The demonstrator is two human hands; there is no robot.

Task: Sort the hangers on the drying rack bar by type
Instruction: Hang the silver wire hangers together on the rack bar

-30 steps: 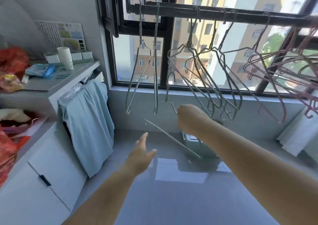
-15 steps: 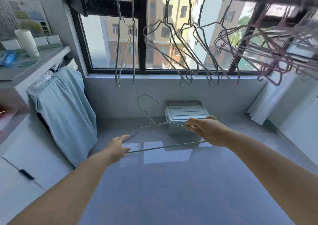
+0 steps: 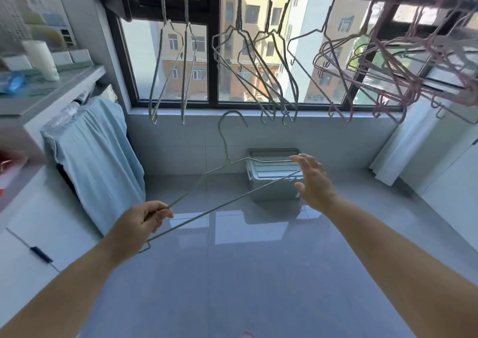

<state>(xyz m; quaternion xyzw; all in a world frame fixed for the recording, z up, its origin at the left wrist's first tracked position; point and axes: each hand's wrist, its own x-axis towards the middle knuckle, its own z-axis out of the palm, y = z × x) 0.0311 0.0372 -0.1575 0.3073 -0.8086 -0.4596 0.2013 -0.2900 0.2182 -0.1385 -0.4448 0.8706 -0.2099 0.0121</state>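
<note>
Pinches the wire hanger point(image 3: 227, 161) by one corner in the left hand point(image 3: 139, 221), spreads the empty right hand point(image 3: 314, 182) beside the other, probably regripping for rehanging.

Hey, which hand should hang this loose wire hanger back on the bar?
Left. The left hand pinches the wire hanger at its near corner; the right hand is open by the far end, gripping nothing.
</note>
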